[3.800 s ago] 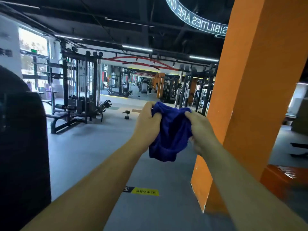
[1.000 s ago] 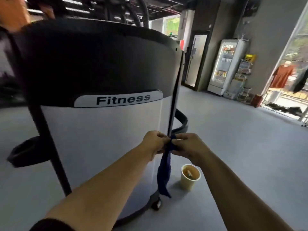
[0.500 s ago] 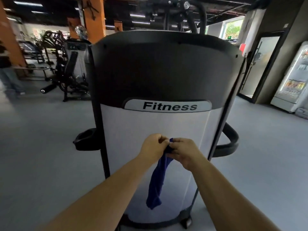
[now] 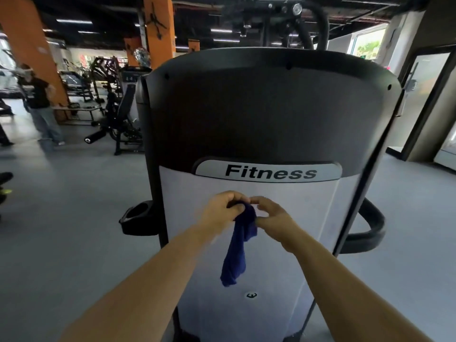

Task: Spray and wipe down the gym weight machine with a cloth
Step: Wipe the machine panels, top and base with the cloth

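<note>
The soft, light blue microfibre cloth [image 4: 238,245] hangs limp before the white-and-black machine shroud [image 4: 271,134]. The left hand [image 4: 219,211] pinches its top; the right hand [image 4: 271,218], apparently half-curled, touches it. Bunch it before wiping.

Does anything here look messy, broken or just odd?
Nothing stands out as damaged or spilled. The blue cloth hangs bunched from the left hand, the right hand beside it, in front of the machine's white panel. No spray bottle is in view.

1. two hands: left hand [image 4: 219,209], right hand [image 4: 272,215]
2. one blue cloth [image 4: 238,248]
3. one weight machine [image 4: 269,114]
4. one "fitness" label [image 4: 270,172]
5. one bystander [image 4: 40,104]
6. two near orange pillars: left pillar [image 4: 27,45], right pillar [image 4: 159,28]
</note>
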The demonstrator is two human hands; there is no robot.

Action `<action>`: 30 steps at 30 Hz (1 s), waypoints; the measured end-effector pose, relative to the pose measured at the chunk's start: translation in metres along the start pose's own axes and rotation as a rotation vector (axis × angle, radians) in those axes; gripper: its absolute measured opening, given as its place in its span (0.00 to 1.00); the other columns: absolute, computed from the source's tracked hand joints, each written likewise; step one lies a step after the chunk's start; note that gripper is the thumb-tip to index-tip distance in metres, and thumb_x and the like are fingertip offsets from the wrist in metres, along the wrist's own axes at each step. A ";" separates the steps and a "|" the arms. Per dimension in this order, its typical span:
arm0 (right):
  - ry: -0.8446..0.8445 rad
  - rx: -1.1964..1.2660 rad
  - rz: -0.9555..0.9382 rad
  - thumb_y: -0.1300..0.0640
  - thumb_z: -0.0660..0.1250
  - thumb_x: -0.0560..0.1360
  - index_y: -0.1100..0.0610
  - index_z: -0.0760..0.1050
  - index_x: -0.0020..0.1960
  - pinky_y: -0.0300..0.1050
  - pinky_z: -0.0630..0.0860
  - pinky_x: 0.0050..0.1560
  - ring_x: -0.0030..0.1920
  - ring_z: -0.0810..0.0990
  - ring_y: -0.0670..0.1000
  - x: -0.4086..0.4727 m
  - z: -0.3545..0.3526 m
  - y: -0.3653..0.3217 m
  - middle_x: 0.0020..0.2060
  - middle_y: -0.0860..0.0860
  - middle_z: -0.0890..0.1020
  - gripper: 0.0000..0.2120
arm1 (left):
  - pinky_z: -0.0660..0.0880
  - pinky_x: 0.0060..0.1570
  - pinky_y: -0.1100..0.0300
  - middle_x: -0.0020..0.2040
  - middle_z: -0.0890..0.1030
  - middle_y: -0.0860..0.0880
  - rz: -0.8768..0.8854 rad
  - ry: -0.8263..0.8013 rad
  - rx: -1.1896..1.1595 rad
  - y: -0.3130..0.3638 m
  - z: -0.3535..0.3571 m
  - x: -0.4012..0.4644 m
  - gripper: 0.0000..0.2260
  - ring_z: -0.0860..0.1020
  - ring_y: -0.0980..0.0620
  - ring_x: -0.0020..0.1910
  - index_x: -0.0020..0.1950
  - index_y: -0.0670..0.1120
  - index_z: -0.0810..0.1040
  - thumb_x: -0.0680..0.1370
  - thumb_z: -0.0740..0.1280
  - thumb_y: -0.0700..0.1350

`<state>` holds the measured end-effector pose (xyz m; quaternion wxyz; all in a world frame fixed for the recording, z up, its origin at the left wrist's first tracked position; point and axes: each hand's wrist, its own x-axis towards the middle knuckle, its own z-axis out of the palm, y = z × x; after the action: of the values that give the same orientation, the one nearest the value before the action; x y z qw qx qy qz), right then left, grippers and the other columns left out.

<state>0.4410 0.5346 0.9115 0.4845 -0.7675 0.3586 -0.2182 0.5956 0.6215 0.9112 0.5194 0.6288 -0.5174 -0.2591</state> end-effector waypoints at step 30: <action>-0.228 -0.819 -0.651 0.49 0.67 0.81 0.45 0.81 0.58 0.45 0.71 0.60 0.61 0.70 0.44 0.041 -0.096 -0.047 0.56 0.40 0.74 0.07 | 0.83 0.53 0.52 0.51 0.84 0.46 -0.057 0.434 -0.001 0.051 -0.029 -0.004 0.08 0.84 0.47 0.52 0.56 0.48 0.81 0.82 0.66 0.38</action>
<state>0.4175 0.4598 0.9953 0.0883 -0.9841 0.1029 -0.1145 0.5995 0.6400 0.9665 0.6114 0.6838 -0.3755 -0.1324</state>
